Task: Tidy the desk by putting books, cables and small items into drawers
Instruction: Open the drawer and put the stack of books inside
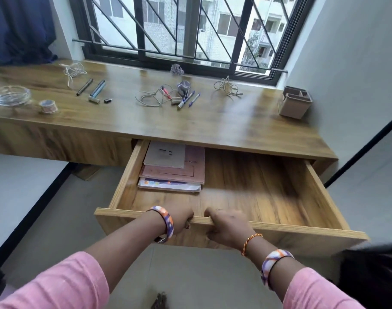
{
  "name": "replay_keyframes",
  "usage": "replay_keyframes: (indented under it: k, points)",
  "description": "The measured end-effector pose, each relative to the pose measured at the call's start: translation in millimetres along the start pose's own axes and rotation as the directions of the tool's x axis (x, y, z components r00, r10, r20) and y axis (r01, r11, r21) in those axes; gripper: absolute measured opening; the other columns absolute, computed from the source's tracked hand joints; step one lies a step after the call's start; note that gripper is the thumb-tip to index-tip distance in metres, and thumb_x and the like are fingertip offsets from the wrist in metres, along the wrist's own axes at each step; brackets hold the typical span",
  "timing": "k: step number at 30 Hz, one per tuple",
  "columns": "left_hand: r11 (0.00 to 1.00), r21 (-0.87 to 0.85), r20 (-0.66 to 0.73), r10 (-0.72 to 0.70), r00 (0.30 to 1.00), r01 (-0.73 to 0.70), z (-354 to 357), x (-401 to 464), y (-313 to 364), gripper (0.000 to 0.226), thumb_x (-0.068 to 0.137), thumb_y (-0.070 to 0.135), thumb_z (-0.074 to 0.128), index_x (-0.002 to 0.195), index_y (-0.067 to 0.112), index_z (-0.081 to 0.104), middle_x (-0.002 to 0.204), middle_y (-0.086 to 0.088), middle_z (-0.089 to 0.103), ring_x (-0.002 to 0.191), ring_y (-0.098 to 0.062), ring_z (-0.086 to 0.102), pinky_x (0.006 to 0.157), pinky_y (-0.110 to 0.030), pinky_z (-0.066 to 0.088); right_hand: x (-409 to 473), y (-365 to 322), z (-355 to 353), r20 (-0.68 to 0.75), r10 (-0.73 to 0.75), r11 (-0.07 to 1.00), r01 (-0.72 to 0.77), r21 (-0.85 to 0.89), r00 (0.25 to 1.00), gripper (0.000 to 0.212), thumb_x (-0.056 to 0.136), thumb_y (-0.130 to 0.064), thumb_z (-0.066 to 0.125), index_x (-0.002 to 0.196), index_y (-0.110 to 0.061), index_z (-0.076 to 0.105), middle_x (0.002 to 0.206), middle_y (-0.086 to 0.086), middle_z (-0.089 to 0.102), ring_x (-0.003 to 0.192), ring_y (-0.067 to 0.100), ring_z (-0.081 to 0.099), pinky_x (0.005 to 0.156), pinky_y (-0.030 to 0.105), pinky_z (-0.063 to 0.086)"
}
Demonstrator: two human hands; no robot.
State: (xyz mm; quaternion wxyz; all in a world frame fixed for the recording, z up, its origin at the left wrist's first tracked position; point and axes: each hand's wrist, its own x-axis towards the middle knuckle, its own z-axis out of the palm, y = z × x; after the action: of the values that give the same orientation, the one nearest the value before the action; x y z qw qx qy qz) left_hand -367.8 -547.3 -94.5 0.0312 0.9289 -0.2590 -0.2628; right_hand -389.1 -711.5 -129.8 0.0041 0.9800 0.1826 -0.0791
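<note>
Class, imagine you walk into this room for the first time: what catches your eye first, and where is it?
First, the wide wooden drawer pulled out from under the desk, with both hands, left and right, gripping its front edge. Inside, at its left, lies a stack of books. Next, the desk top behind, strewn with pens and tangled cables.

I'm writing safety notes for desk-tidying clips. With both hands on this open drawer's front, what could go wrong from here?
1. Both hands, left and right, curl over the drawer front edge; pushing it shut could pinch fingers under the desk.
2. Closing now would leave the cables and pens on the desk.
3. The books lie stacked at the drawer's left; a hard push might slide them.
</note>
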Motion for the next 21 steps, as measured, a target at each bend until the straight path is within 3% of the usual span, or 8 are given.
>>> replay_keyframes:
  k: [3,5,8,11,14,16,18,21]
  points:
    - [0.996,0.084,-0.094,-0.007,0.996,0.015,-19.3,28.8,-14.9,0.024,0.091,0.023,0.052,0.111,0.014,0.061,0.113,-0.012,0.061,0.111,-0.028,0.052,0.097,-0.034,0.033,30.7,18.2,4.0,-0.088,0.016,1.000,-0.014,0.022,0.996,0.075,0.078,-0.037,0.059,0.141,-0.021,0.022,0.141,0.004,0.041,0.128,0.024,0.040,0.094,0.036,0.040]
    - [0.986,0.146,-0.166,-0.056,0.984,0.081,-31.4,48.5,-22.6,0.047,0.089,0.032,0.055,0.134,0.023,0.045,0.144,-0.011,0.039,0.139,-0.029,0.023,0.116,-0.049,0.008,53.5,32.1,7.7,-0.197,0.038,0.999,-0.038,0.004,0.980,0.102,0.066,-0.041,0.065,0.146,-0.017,0.006,0.153,0.009,0.021,0.140,0.027,0.024,0.106,0.040,0.034]
    - [0.973,0.085,-0.271,-0.183,0.945,0.213,-53.5,70.7,-34.1,0.104,0.080,0.042,0.066,0.148,0.020,-0.009,0.154,-0.011,-0.022,0.141,-0.030,-0.022,0.111,-0.050,-0.014,84.4,45.2,7.1,-0.253,0.103,0.994,-0.095,0.046,0.962,0.126,0.047,-0.048,0.061,0.148,-0.012,-0.005,0.156,0.014,-0.003,0.143,0.030,-0.002,0.112,0.045,0.009]
    - [0.958,0.090,-0.311,-0.231,0.922,0.271,-75.1,95.5,-51.1,0.133,0.067,0.053,0.073,0.140,0.011,-0.030,0.144,-0.014,-0.042,0.134,-0.033,-0.035,0.108,-0.050,-0.019,111.2,53.6,-4.8,-0.254,0.169,0.985,-0.159,0.060,0.952,0.126,0.045,-0.053,0.045,0.145,-0.008,-0.016,0.154,0.014,-0.020,0.140,0.031,-0.022,0.111,0.045,-0.013]
    - [0.959,0.154,-0.315,-0.180,0.932,0.237,-90.2,119.8,-67.8,0.130,0.064,0.059,0.072,0.145,0.008,-0.016,0.154,-0.013,-0.020,0.141,-0.031,-0.021,0.112,-0.050,-0.012,133.0,62.2,-8.7,-0.254,0.161,0.987,-0.161,0.019,0.954,0.124,0.048,-0.056,0.043,0.143,-0.009,-0.021,0.155,0.013,-0.016,0.140,0.022,-0.024,0.111,0.044,-0.019]
    - [0.966,0.182,-0.328,-0.118,0.937,0.185,-97.8,129.4,-74.5,0.119,0.060,0.061,0.073,0.145,0.006,0.013,0.153,-0.012,0.016,0.143,-0.028,0.011,0.116,-0.044,0.004,141.6,67.0,-11.3,-0.285,0.162,0.984,-0.176,-0.025,0.945,0.122,0.047,-0.057,0.046,0.147,-0.004,0.002,0.154,0.015,0.019,0.141,0.021,0.005,0.113,0.041,-0.004]
    - [0.974,0.179,-0.383,-0.059,0.922,0.137,-105.1,134.2,-78.1,0.101,0.057,0.060,0.076,0.133,0.008,0.035,0.138,-0.010,0.039,0.128,-0.026,0.036,0.110,-0.035,0.024,150.9,71.7,-14.6,-0.335,0.107,0.985,-0.147,-0.095,0.936,0.117,0.041,-0.062,0.056,0.138,0.001,0.034,0.129,0.014,0.053,0.124,0.024,0.037,0.110,0.039,0.013]
    - [0.985,0.137,-0.428,-0.039,0.903,0.108,-109.8,139.7,-81.3,0.076,0.061,0.053,0.077,0.118,0.011,0.047,0.123,-0.006,0.047,0.113,-0.023,0.047,0.093,-0.031,0.039,163.4,78.8,-20.1,-0.383,0.029,0.977,-0.108,-0.185,0.923,0.115,0.029,-0.066,0.074,0.119,0.000,0.052,0.104,0.009,0.063,0.097,0.026,0.060,0.101,0.036,0.038]
